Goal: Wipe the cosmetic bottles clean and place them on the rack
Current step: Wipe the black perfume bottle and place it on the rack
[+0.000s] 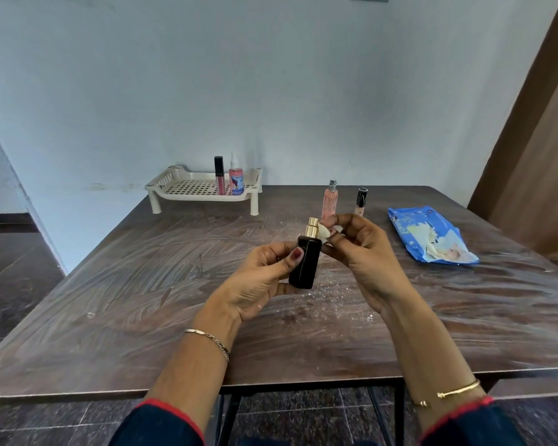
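Observation:
My left hand grips a black rectangular bottle with a gold cap, held upright above the table's middle. My right hand pinches a small white wipe against the gold cap. A cream perforated rack stands at the table's far edge, with a pink lip gloss tube and a pink spray bottle upright on its right side. A tall pink spray bottle and a black-capped beige tube stand on the table just beyond my right hand.
A blue pack of wet wipes lies open on the right of the dark wooden table. White specks and smears mark the tabletop. A brown door is at the far right, a pale wall behind.

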Available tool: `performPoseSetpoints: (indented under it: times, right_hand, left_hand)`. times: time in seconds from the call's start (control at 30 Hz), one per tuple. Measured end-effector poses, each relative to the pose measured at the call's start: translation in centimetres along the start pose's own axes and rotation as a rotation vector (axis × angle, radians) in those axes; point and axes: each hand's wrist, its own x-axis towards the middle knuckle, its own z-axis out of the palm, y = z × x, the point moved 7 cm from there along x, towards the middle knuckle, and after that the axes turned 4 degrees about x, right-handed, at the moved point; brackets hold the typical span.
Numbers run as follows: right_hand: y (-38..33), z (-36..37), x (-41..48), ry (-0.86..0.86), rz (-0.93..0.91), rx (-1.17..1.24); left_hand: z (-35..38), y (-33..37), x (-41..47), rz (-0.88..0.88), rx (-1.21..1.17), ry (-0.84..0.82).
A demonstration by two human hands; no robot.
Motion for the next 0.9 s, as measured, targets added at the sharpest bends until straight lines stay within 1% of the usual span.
performPoseSetpoints:
  times: [0.07,0.23,0.37,0.43,0.5,0.53,0.6,0.7,0.8,0.9]
  right_hand:
    - [0.3,-0.1,0.1,-0.024,0.03,0.009]
    - [1.1,0.2,0.5,-0.068,0.077,-0.08]
    - [1.3,0.8,0.4,-0.104,0.103,-0.07]
    - [1.0,0.7,0.3,-0.048,0.065,-0.104]
    - [0.9,0.6,0.0,0.053,0.012,-0.167]
    - [0.9,0.7,-0.2,0.101,-0.011,-0.224]
    - [1.0,1.3,-0.8,0.166,-0.079,-0.415]
    - [0.6,2.5,-2.1,0.196,-0.224,-0.743]
    - [0.2,3.8,-3.4,0.137,-0.428,-0.982]
    - [0.5,4.6,-4.1,0.06,-0.489,-1.104]
  left_hand:
    - [0.1,-0.1,-0.1,-0.02,-0.023,-0.038]
    - [0.1,-0.6,-0.1,-0.037,-0.163,-0.125]
    - [-0.2,-0.7,0.1,-0.021,-0.218,-0.132]
    - [-0.6,-0.7,0.3,-0.017,-0.206,-0.093]
    - [-0.8,-0.6,0.5,-0.01,-0.196,-0.055]
    - [-0.9,-0.5,0.6,-0.002,-0.201,-0.038]
    - [-1.3,-0.4,0.8,0.019,-0.216,-0.004]
    - [-1.6,-0.4,0.8,0.021,-0.257,0.039]
    - [-1.8,-0.3,0.6,0.012,-0.285,0.1]
    - [-2.2,-0.3,0.5,0.003,-0.295,0.164]
